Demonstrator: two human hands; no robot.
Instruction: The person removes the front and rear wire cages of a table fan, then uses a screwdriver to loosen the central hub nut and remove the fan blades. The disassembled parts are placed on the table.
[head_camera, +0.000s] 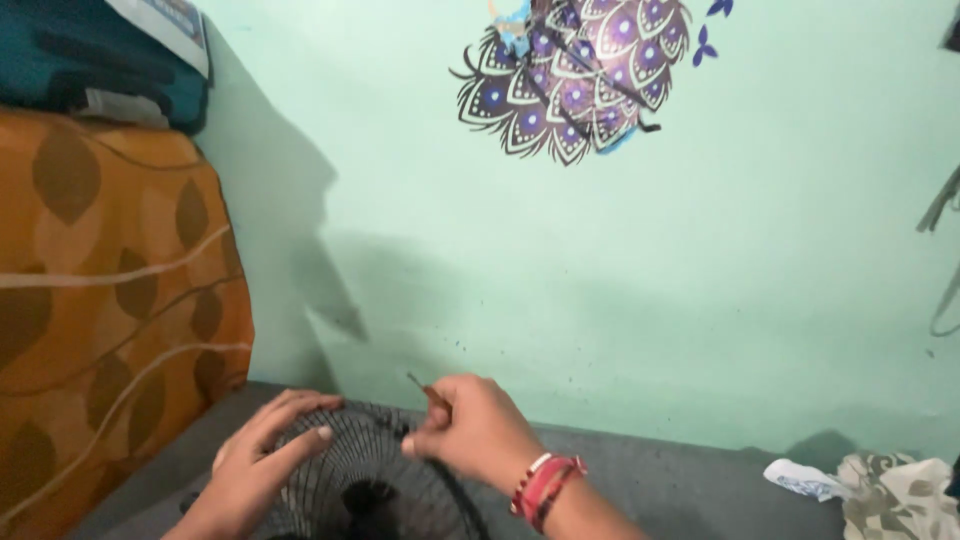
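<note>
Left hand (262, 455) lies spread on the black wire fan guard (350, 470) at nine o'clock; right hand (478, 430) pinches a thin tool (425, 388) at its twelve o'clock rim. Keep the guard braced.

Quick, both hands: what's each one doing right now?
Left hand: open, fingers spread on the black fan grille.
Right hand: closed on a thin tool at the grille's rim.

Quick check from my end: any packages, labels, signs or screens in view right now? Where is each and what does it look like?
Wall sticker: top centre of the mint-green wall, a fan of purple, white and blue feather shapes.
Printed paper or packet: top left, on the dark teal fabric above the orange leaf-pattern cloth, white with blue print, partly cut off.
No screens or signs in view.
</note>
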